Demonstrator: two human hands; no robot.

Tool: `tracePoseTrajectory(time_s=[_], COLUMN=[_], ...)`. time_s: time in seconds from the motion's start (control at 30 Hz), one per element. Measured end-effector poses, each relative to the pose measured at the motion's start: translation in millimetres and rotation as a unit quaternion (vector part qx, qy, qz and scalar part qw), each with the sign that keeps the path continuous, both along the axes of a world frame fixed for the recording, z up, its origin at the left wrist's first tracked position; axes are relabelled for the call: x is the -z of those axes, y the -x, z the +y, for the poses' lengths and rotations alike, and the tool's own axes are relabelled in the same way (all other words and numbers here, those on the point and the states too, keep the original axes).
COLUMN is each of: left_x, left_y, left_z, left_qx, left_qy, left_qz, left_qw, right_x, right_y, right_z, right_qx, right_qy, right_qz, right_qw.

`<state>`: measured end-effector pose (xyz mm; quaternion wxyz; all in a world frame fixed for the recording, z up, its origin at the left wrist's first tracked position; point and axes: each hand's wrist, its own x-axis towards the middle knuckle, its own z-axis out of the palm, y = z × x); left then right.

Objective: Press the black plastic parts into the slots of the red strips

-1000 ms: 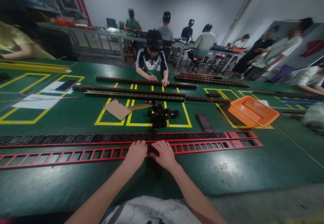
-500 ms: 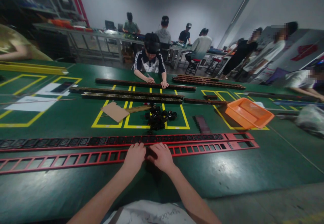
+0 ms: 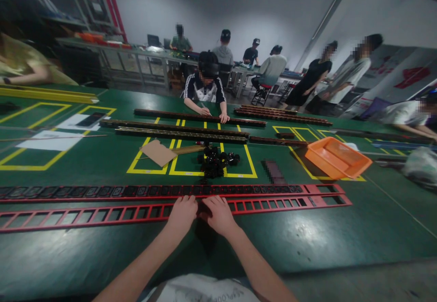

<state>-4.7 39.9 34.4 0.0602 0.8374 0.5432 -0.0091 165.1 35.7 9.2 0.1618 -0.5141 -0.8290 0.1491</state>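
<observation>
A long red slotted frame [image 3: 133, 213] lies across the table in front of me, its row of rectangular openings bare along most of its length. My left hand [image 3: 183, 212] has its fingers curled over the middle of this frame. Close beside it, my right hand [image 3: 219, 213] bends over the same frame, thumb pointing inward. The dark gap between my hands is shadowed, and whatever my fingertips press on is hidden. Just behind runs a second red frame [image 3: 309, 189], filled with black square inserts [image 3: 146, 191]. A pile of black parts [image 3: 215, 162] sits beyond my hands.
An orange bin [image 3: 336, 156] stands tilted at right, near a blurred-out dark object [image 3: 273, 171]. Cardboard [image 3: 159, 153] lies left of the black pile. Long dark rails [image 3: 180, 131] cross the green table [image 3: 143, 256]. Opposite, a co-worker [image 3: 206, 86] leans over a rail with a pen.
My view has shifted slightly, so the scene sits a little lower and farther right. Both hands stay at the same spot on the red frame.
</observation>
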Motion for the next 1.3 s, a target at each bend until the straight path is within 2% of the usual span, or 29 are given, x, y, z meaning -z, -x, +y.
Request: tracePoseTrajectory(time_s=[0.13, 0.2, 0.37, 0.53, 0.7, 0.83, 0.97, 1.2, 1.3], left_x=[10.8, 19.6, 37.5, 30.2, 18.3, 20.6, 36.1, 82.6, 89.4], left_y=[18, 34, 61, 56, 53, 56, 56, 54, 54], left_z=[-3, -5, -8, -4, 3, 5, -1, -13, -12], left_qx=[-0.020, -0.001, -0.016, -0.036, -0.045, -0.026, -0.026, -0.030, -0.021], left_qy=[0.003, 0.033, 0.033, 0.061, 0.100, 0.104, 0.063, -0.082, -0.097], left_qz=[-0.054, -0.115, -0.220, -0.262, -0.246, -0.248, -0.260, -0.300, -0.302], left_qw=[0.998, 0.993, 0.975, 0.962, 0.963, 0.963, 0.963, 0.950, 0.948], right_x=[-5.8, -6.0, -0.3, 2.9, 1.2, -0.4, -0.6, 6.7, 8.4], right_y=[11, 16, 23, 25, 28, 27, 24, 19, 18], right_z=[1, 2, 5, 7, 9, 11, 9, 5, 6], right_qx=[-0.043, -0.060, -0.061, -0.023, -0.013, -0.026, -0.031, -0.047, -0.051], right_qy=[0.013, 0.016, 0.032, 0.052, 0.065, 0.077, 0.063, 0.037, 0.033], right_qz=[0.001, 0.002, 0.018, 0.049, 0.041, 0.033, 0.041, 0.043, 0.049], right_qw=[0.999, 0.998, 0.998, 0.997, 0.997, 0.996, 0.997, 0.997, 0.997])
